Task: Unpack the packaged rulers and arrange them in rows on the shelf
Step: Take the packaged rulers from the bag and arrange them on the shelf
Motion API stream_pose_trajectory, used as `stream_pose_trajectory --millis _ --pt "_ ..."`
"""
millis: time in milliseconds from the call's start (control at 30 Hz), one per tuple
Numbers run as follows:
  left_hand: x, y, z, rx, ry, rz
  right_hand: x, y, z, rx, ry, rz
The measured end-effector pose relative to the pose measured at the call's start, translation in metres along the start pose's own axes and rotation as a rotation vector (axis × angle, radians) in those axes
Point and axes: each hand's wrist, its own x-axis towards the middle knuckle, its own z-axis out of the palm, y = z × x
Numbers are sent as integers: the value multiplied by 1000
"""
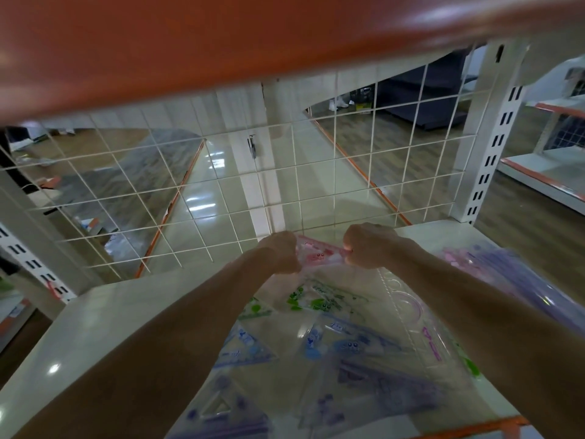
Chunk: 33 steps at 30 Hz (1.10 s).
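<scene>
Pink ruler pack (318,253) | between 2 hands | left hand (278,253) pinches left end | right hand (370,245) pinches right end

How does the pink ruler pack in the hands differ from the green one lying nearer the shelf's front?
The pink pack is gripped at its ends by the left hand and right hand; the green pack lies untouched on the shelf. The pink pack is closest to the wire grid; the green pack is nearer the front. Both look like clear plastic.
</scene>
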Motion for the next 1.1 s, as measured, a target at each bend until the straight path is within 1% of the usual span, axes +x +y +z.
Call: stream_pose_trajectory --millis 167,433,600,733,867,1000,1100 --pt "3 4 0 56 -28 -12 -3 -3 0 -64 34 -21" --pt "2 4 -6 32 -103 -43 -4 -6 -3 -96 11 -28" --pt "2 -2 -9 45 -93 -53 1 -13 0 -1 16 -73" --pt "1 1 -6 59 -101 -51 6 -16 3 7 14 -65" --pt "1 4 -6 76 -70 -53 8 -16 3 12 1 -65" --pt "2 7 -6 106 -87 -45 10 -16 3 -6 -7 -78" --pt "-3 3 -14 80 -88 -42 5 -12 -2 -8 -11 -71"
